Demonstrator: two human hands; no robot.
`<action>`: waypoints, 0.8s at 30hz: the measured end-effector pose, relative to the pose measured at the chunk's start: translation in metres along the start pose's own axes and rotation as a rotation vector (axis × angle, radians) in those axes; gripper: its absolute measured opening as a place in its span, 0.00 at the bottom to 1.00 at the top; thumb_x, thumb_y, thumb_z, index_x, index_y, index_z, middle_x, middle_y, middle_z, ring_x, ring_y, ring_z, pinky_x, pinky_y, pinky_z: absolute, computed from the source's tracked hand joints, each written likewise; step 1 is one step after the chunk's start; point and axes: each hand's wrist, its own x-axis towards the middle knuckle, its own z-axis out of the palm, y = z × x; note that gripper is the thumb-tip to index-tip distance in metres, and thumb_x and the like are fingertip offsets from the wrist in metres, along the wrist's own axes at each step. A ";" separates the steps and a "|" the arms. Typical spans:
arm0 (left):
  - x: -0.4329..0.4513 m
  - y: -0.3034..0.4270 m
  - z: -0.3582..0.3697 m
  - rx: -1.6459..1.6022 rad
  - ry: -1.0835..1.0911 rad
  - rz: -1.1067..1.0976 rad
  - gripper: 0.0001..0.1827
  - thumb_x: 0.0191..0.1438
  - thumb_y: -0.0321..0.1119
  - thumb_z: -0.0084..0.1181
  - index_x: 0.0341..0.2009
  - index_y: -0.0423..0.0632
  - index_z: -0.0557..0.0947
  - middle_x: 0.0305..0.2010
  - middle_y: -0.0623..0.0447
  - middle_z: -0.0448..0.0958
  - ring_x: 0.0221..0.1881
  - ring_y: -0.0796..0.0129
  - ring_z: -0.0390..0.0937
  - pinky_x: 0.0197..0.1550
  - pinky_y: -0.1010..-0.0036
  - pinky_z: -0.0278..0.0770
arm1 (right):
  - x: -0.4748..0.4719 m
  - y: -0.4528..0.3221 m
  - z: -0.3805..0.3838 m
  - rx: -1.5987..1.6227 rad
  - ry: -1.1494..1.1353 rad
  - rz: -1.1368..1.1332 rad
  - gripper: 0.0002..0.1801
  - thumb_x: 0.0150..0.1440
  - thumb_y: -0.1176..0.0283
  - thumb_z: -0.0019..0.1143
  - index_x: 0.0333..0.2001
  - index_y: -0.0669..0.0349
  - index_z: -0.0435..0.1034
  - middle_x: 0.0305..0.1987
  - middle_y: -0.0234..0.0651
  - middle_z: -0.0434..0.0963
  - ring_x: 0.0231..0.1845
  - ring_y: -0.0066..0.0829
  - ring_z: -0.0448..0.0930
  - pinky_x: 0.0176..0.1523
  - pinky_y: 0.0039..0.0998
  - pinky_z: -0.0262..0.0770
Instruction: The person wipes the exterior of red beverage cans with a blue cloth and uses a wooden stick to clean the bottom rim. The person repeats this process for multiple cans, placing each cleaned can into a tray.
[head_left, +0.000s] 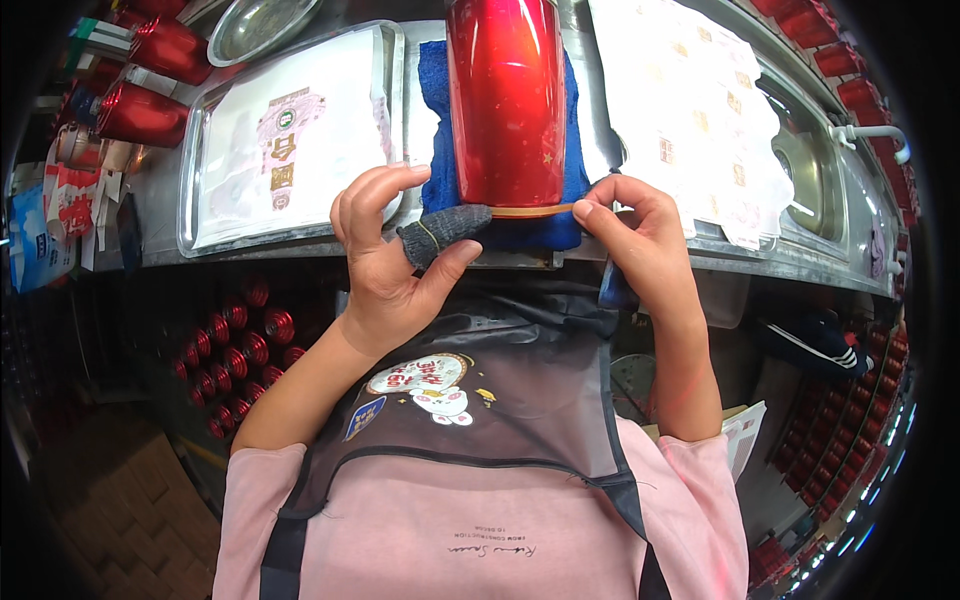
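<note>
A glossy red cylindrical container (507, 105) lies on a blue towel (441, 142), its near end towards me. Along that near rim runs a thin gold strip (529, 211). The thumb and forefinger of my right hand (637, 232) pinch the strip at its right end. My left hand (382, 262) has its fingers spread and holds nothing. Its forefinger wears a grey knitted finger sleeve (446, 231) with a thin band around it, and the sleeved tip touches the rim at the left. The container's far end is cut off by the picture's top edge.
Left of the towel, a metal tray (196, 142) holds printed transfer sheets (330, 112). More printed sheets (675, 97) lie right, beside a sink (806, 176) with a white tap (874, 133). A metal bowl (259, 26) and red containers (146, 112) stand far left. The metal counter's front edge (300, 253) is near my apron.
</note>
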 end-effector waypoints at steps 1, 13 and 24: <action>0.001 0.001 -0.001 0.009 -0.002 0.032 0.17 0.46 0.37 0.72 0.40 0.46 0.84 0.58 0.50 0.70 0.58 0.54 0.67 0.60 0.60 0.57 | 0.000 0.000 0.000 0.001 -0.003 -0.001 0.08 0.58 0.71 0.61 0.30 0.64 0.73 0.27 0.21 0.73 0.28 0.08 0.67 0.31 0.15 0.61; 0.059 0.016 0.024 0.259 -0.082 0.609 0.04 0.37 0.36 0.58 0.19 0.55 0.76 0.41 0.62 0.75 0.45 0.69 0.72 0.51 0.64 0.61 | 0.001 -0.003 0.000 -0.011 -0.022 0.049 0.07 0.59 0.72 0.61 0.32 0.64 0.74 0.29 0.23 0.76 0.29 0.07 0.69 0.31 0.14 0.62; 0.011 -0.012 0.023 -0.002 0.137 0.268 0.24 0.37 0.24 0.73 0.42 0.46 0.79 0.43 0.51 0.76 0.42 0.56 0.73 0.48 0.61 0.66 | -0.002 -0.014 0.002 0.055 -0.047 0.020 0.06 0.58 0.72 0.63 0.32 0.62 0.74 0.28 0.20 0.74 0.25 0.06 0.66 0.27 0.14 0.57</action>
